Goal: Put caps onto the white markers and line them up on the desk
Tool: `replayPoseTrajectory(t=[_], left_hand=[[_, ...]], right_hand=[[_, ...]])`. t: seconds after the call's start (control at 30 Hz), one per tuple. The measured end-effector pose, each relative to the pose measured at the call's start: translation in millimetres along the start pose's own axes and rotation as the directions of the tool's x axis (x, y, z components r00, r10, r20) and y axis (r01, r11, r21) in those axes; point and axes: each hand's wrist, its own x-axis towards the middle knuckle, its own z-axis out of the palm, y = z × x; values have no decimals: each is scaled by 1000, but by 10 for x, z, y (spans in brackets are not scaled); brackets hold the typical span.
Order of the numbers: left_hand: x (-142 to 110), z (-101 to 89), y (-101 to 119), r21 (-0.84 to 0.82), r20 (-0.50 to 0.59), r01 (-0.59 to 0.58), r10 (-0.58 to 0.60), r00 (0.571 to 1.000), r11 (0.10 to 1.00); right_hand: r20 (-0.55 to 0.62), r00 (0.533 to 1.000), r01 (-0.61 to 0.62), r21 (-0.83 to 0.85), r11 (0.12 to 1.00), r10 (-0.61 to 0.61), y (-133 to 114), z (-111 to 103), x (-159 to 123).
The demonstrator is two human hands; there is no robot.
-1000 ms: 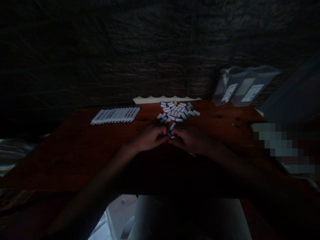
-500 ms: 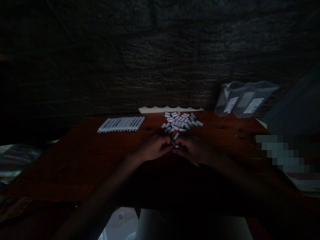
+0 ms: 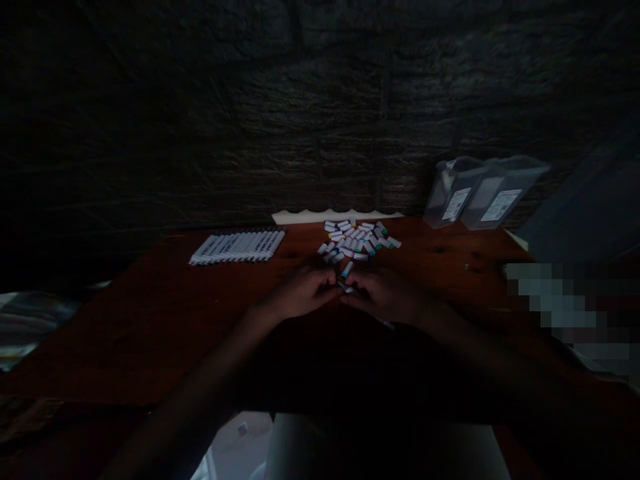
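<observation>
In the dim head view my two hands meet over the table, below a loose pile of marker caps [image 3: 357,241], short white cylinders with coloured ends. My right hand [image 3: 387,293] is closed around a white marker [image 3: 346,288]; its other end shows below the palm. The fingers of my left hand [image 3: 310,292] pinch at the marker's left end, though the darkness hides the exact grip. One cap with a blue end [image 3: 347,269] lies just beyond my fingertips. To the left, several white markers [image 3: 237,247] lie side by side in a slanted row.
Two clear plastic containers [image 3: 493,197] with white labels stand at the back right against the dark stone-like wall [image 3: 250,120]. A pale wavy-edged strip [image 3: 335,217] runs along the wall behind the caps. The wooden table [image 3: 150,313] has its near edge close to my body.
The whole view has shifted slightly, so things appear a little further left and up. My hands keep nearly the same hold on the marker.
</observation>
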Motion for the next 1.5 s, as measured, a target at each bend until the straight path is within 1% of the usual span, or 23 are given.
replayPoseTrajectory(t=[0.33,0.47,0.67,1.2,1.5], left_hand=[[-5,7,-11,-8,-19,-34,33,999,999],[-7,-5,3,-6,-10,-18,18,1000,1000],[0,-5,2,6,-5,-14,14,1000,1000],[1,3,8,-2,-5,5,-5,1000,1000],[-1,7,0,-11,-15,-13,13,1000,1000]], right_hand=[[-7,1000,4,18,1000,-4,-1,-6,1],[-17,1000,22,23,999,-22,13,7,4],[14,1000,10,-2,1000,-10,-19,-25,9],[-9,1000,11,-28,1000,-11,0,2,9],[-14,1000,13,-24,1000,-14,-12,-5,6]])
